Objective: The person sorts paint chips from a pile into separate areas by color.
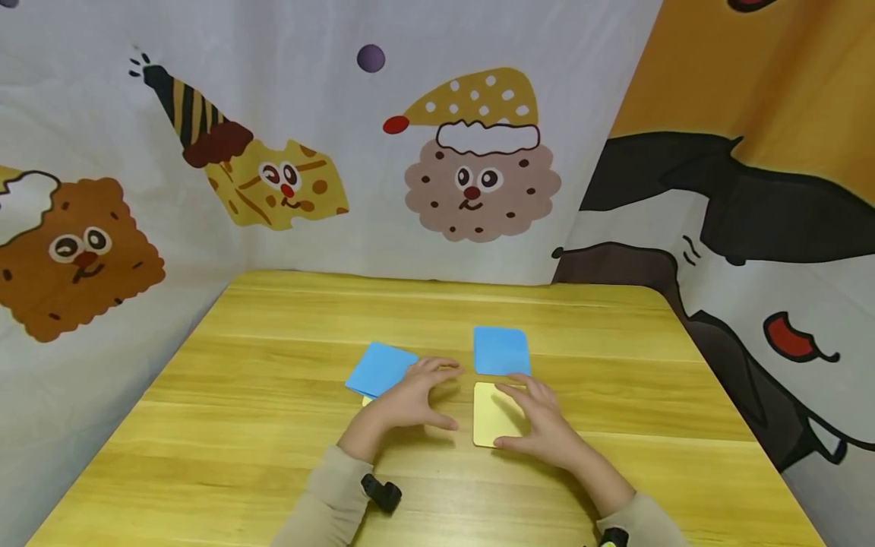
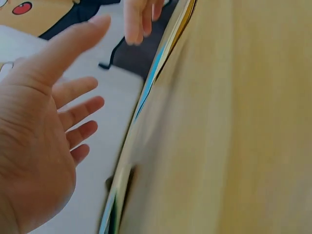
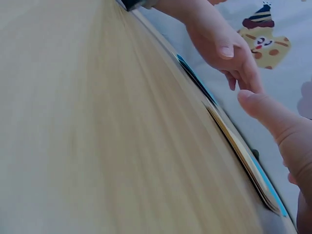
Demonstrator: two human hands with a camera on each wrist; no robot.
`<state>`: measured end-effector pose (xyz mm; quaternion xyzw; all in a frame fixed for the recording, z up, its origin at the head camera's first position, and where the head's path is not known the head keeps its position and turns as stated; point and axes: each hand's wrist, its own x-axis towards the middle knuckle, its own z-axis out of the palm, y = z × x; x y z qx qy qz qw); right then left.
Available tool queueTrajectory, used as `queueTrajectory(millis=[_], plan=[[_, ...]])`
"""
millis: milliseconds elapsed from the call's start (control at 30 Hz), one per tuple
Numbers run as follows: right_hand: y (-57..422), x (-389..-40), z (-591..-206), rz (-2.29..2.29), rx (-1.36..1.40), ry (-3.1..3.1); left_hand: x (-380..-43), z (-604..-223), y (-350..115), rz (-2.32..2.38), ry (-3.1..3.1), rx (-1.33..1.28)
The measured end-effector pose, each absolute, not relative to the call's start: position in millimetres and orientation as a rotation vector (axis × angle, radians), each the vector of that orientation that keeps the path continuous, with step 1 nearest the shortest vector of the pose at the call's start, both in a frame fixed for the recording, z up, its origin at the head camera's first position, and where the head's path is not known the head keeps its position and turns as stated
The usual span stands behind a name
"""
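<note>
A yellow square card (image 1: 487,416) lies near the middle of the table; in the right wrist view it looks like a small stack. My right hand (image 1: 544,425) is over its right side, fingers and thumb spread; both wrist views show the hand raised off the surface. Just beyond lies a blue square card (image 1: 501,351). To the left, another blue card (image 1: 378,368) rests with a bit of yellow (image 1: 366,400) showing beneath its near edge. My left hand (image 1: 412,396) hovers beside and partly over that blue card, fingers apart and holding nothing, its palm turned toward the right hand.
The cards lie on a wood-grain table (image 1: 287,319) with rounded far corners. A white curtain (image 1: 376,243) with cartoon food prints hangs behind and around it. Dark wrist devices, such as the left one (image 1: 383,494), sit at the sleeves.
</note>
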<state>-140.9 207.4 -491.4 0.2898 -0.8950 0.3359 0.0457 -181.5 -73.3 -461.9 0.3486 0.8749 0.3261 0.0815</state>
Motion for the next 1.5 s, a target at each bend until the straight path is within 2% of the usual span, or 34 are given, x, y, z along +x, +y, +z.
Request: queueTrajectory(millis=[433,833,1133,1500], plan=[[157,-151,-495,0.998,0.871,-2.648,-193,-458,-117,1.140,2.684,0.889],[115,-165,-497,1.020,0.803,-2.622,-202,-463,-160,1.281,2.642,0.620],[83,-167,-498,1.031,0.753,-2.683,-204,-471,-181,1.342,2.601,0.550],[55,-174,-494,1.038,0.742,-2.678,-217,-484,-193,1.440,2.587,0.592]])
